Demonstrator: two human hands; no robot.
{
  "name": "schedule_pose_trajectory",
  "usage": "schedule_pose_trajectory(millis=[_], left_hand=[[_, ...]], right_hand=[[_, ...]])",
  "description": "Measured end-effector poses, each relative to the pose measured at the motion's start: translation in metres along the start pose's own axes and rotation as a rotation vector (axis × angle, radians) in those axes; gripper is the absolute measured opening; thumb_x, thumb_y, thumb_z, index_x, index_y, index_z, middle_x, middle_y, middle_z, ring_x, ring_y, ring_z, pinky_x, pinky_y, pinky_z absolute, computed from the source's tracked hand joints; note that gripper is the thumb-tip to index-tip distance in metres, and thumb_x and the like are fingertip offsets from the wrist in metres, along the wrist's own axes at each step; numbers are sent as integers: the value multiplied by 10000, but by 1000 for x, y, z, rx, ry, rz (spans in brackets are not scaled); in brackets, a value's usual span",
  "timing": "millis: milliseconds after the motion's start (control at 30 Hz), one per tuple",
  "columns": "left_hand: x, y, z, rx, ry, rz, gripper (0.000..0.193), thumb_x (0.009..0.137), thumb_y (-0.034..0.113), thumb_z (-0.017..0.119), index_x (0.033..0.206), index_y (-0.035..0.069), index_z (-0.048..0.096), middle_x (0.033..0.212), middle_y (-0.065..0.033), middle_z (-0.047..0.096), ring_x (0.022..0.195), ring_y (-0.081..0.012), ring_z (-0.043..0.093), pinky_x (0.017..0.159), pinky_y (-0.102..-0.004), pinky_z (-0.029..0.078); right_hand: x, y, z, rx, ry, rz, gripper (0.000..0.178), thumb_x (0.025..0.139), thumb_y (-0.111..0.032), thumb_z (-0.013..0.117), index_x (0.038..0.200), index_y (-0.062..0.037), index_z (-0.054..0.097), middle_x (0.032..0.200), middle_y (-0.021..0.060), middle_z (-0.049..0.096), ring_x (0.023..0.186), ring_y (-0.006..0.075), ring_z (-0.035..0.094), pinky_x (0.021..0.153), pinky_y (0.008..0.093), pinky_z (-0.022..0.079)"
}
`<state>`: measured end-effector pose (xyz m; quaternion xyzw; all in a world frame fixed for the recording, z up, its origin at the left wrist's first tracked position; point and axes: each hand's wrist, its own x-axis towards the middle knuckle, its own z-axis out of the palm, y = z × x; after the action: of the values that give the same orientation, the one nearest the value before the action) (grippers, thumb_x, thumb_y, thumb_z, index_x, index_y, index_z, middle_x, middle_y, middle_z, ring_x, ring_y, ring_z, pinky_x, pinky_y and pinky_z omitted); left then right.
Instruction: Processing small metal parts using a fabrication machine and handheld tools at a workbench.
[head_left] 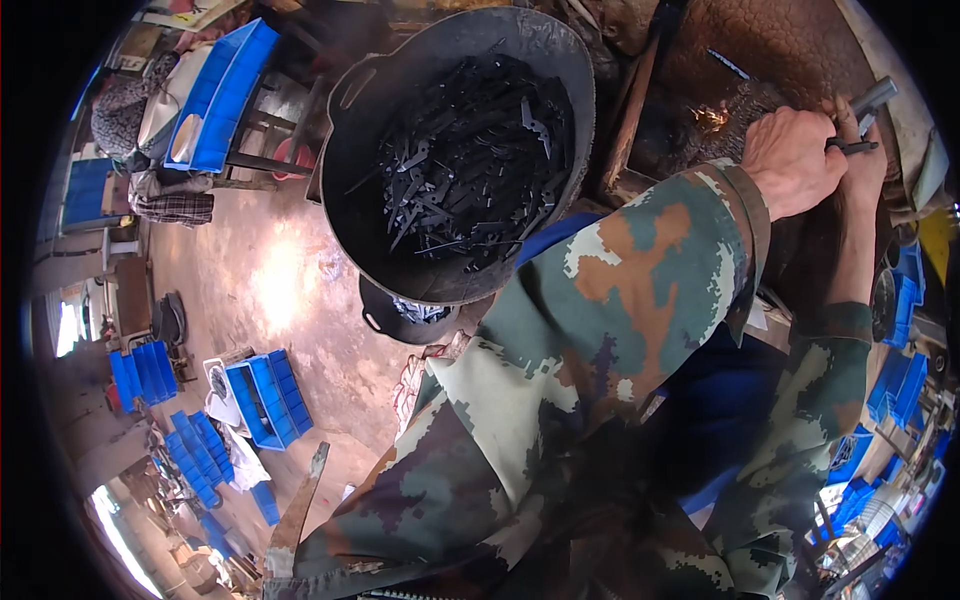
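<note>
Both my arms, in camouflage sleeves, reach to the upper right. My left hand point(793, 162) is closed, back upward, with a thin dark rod-like piece point(856, 147) sticking out past its fingers. Right beside it, my right hand point(862, 183) is closed, partly covered by the left one. A grey metal bar point(876, 95) juts out at its fingertips; the rest of the bar is hidden. Left of the hands, an orange glow point(712, 118) shows on a dark, rough surface. Above that lies a narrow bluish metal strip point(728, 63).
A large black pan point(345, 215) full of dark flat metal pieces point(470, 150) stands left of my arms. Below it sits a smaller pan point(378, 318) with shiny pieces. Blue bins point(268, 400) stand on the floor; a blue tray point(225, 95) and another person point(130, 115) are farther left.
</note>
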<state>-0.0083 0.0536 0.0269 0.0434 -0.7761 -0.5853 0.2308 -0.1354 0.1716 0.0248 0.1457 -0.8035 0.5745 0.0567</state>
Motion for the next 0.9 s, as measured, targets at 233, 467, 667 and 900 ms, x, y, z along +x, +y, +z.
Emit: schedule_pose_trajectory(millis=[233,467,667,900], left_hand=[[1,-1,1,29,-3,30,239,775,232,605,805,6,675,734,-255,643,755,-456,627,749,-508,514],[1,0,2,44,-23,12,258,760,244,594,833,25,709,781,-259,663,794,-443,647,783,-516,521],[1,-1,-8,100,1,25,310,793,286,618,982,65,724,794,-219,681,812,-403,660,801,-460,522],[2,-3,-2,84,-55,7,323,795,276,618,998,46,718,759,-216,673,775,-380,661,775,-443,520]], right_hand=[[-5,-8,3,-24,25,-24,309,902,-232,709,1099,-1,652,954,71,719,856,125,647,776,265,511],[5,4,-3,-112,-1,-95,304,923,-216,689,1111,14,626,979,92,715,846,126,645,760,269,518],[-1,-2,7,46,-15,-47,287,910,-247,704,1066,-13,652,950,61,724,809,108,638,732,264,513],[-5,-5,0,-79,0,-76,303,907,-281,706,1063,-26,659,938,34,727,779,81,622,700,242,499]])
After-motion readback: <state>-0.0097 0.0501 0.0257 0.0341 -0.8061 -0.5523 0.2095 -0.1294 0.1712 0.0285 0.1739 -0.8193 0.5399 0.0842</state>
